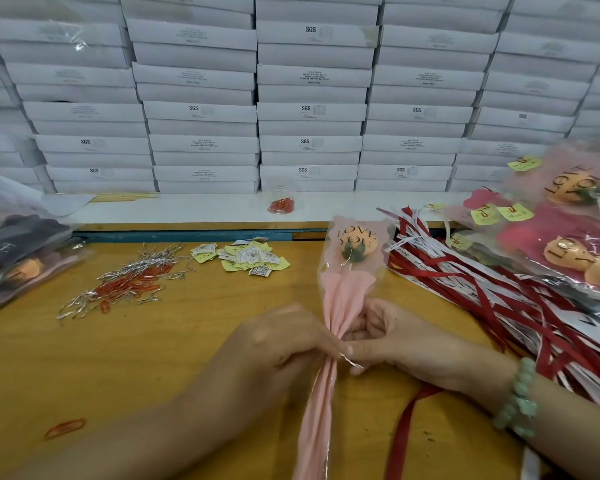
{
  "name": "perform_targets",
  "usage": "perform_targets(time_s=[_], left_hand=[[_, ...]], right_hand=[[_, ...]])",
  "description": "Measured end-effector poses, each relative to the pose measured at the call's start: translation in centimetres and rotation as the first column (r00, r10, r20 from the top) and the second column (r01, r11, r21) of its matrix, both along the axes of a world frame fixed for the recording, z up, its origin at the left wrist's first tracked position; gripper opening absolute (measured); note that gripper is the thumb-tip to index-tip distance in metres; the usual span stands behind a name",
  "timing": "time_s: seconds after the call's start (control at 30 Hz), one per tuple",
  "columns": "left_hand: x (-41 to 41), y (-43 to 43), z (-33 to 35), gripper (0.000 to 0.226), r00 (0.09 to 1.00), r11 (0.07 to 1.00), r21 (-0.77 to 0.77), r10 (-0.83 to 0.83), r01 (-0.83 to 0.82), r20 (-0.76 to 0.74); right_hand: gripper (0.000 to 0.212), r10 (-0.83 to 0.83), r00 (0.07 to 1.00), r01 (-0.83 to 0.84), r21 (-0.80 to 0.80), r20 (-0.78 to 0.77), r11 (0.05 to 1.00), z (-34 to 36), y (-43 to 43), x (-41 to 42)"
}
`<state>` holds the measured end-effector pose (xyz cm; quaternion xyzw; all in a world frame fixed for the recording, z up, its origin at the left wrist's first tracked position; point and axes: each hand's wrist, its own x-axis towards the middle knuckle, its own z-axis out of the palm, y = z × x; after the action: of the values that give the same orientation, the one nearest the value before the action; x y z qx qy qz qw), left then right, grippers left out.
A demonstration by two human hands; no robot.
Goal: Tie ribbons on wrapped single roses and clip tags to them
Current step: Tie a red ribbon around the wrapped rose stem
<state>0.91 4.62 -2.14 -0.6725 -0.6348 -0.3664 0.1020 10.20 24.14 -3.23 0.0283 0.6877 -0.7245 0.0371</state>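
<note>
Gathering the rose (347, 289): left hand (284, 344) grips its neck, right hand (395, 341) pinches what looks like wire (352, 361); ribbon (406, 431) untied, tags (250, 258) unclipped by the desk's (153, 358) far edge.

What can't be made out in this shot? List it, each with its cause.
Head view:
Waist of the pink paper-wrapped rose: hidden inside the grip of left hand and right hand.
Its stem end: cut off by the bottom edge.
Small print on the white cardboard boxes: too small.
Pink-wrapped roses at far right: blurred, cropped by the edge.
</note>
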Motion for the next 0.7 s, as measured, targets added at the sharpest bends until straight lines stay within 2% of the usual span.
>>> perform_targets(time_s=[0.2,0.33,0.43,0.57,0.63,0.7], left_hand=[[0.16,-0.1,-0.41,0.013,0.967,0.999,-0.037,0.003,-0.013,-0.256],[0.03,-0.03,-0.55,0.018,0.971,0.998,-0.039,0.036,-0.046,-0.238],[-0.09,0.01,-0.69,0.017,0.973,0.997,-0.032,0.055,-0.064,-0.224],[-0.09,0.31,-0.65,0.013,0.995,0.996,0.001,0.088,-0.088,-0.056],[-0.13,0.52,-0.64,0.009,0.991,0.996,0.02,0.085,-0.087,0.1],[-0.25,0.64,-0.65,0.012,0.945,0.997,0.005,0.072,-0.077,0.319]], right_hand=[[0.047,0.004,1.0,-0.004,0.041,-0.003,0.999,0.22,0.15,0.12],[0.049,0.036,0.999,-0.036,-0.013,0.001,0.999,0.36,0.29,0.14],[0.052,0.041,0.999,-0.041,0.004,-0.009,0.999,0.48,0.16,0.18],[0.052,0.021,1.0,-0.02,0.021,-0.017,1.0,0.34,0.03,0.07],[0.05,0.014,1.0,-0.014,0.017,-0.024,1.0,0.2,0.01,0.01],[0.048,0.007,0.999,-0.007,0.013,-0.034,1.0,0.07,0.01,-0.07]])
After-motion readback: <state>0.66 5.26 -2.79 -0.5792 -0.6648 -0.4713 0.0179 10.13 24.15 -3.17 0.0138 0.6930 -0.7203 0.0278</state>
